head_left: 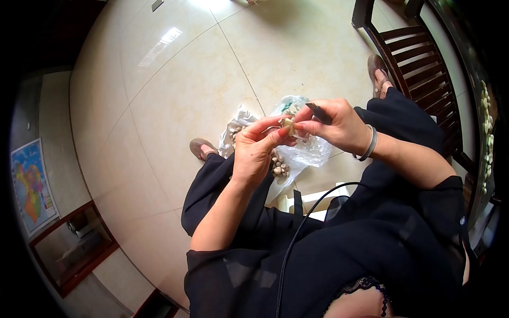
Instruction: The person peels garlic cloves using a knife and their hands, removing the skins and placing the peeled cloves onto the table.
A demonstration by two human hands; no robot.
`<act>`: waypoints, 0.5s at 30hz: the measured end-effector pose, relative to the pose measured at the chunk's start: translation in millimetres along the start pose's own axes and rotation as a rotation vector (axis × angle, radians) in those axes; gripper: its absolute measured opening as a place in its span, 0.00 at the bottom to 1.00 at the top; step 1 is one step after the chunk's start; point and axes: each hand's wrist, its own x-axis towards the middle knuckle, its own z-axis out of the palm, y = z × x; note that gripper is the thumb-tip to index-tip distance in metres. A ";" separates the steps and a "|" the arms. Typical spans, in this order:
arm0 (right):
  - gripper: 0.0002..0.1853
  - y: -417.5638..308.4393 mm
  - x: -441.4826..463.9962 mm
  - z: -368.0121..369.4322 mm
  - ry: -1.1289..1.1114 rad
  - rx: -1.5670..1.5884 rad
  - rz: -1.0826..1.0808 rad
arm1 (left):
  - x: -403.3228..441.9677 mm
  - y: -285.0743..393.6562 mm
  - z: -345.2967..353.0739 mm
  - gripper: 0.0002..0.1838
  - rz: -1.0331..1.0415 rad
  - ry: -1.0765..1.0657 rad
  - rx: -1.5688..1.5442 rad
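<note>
My left hand (255,147) pinches a pale garlic clove (287,123) between thumb and fingers, above the bags on the floor. Meeting it from the right, my right hand (334,123) has its thumb tip and fingers at the same clove. A small dark-handled knife (320,114) is tucked in that right hand; most of its blade cannot be made out. Below the hands lies a clear plastic bag (313,155), with several small garlic bulbs (279,167) beside my left wrist. A white bag (242,117) with more garlic lies to the left, partly hidden by my left hand.
A white plastic stool (286,204) stands between my legs. To the right are a dark slatted wooden chair (424,69) and a dark table edge bearing a row of pale cloves (486,138). A black cable (290,244) runs across my lap. Tiled floor (175,106) spreads ahead.
</note>
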 end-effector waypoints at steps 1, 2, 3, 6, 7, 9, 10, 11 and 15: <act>0.07 -0.4 -0.4 -0.2 0.001 0.000 0.000 | 0.1 -0.5 -0.4 0.13 0.000 0.000 0.000; 0.07 -0.9 -0.9 -0.3 -0.005 0.014 0.008 | 0.2 -1.3 -1.1 0.13 0.012 -0.003 0.042; 0.06 -1.1 -1.4 -0.4 -0.011 0.028 0.017 | 0.2 -1.8 -1.5 0.13 0.025 -0.005 0.083; 0.06 -0.9 -2.2 -0.5 -0.007 -0.025 0.053 | 0.1 -2.3 0.1 0.13 0.012 0.002 0.076; 0.06 0.2 -2.2 -0.2 -0.007 -0.025 0.054 | 0.4 -3.1 0.4 0.13 0.012 0.002 0.076; 0.08 2.9 -1.8 1.0 0.044 -0.019 0.026 | 1.1 -4.5 0.7 0.13 -0.009 -0.027 -0.028; 0.08 3.0 -1.8 1.1 0.044 -0.018 0.027 | 1.4 -4.5 0.5 0.13 -0.010 -0.027 -0.028; 0.08 3.1 -1.7 1.1 0.043 -0.011 0.031 | 1.8 -4.3 0.2 0.13 -0.043 -0.030 -0.036; 0.08 2.1 -1.4 2.2 0.043 0.022 0.061 | 2.4 -4.2 -2.3 0.14 -0.113 -0.041 -0.077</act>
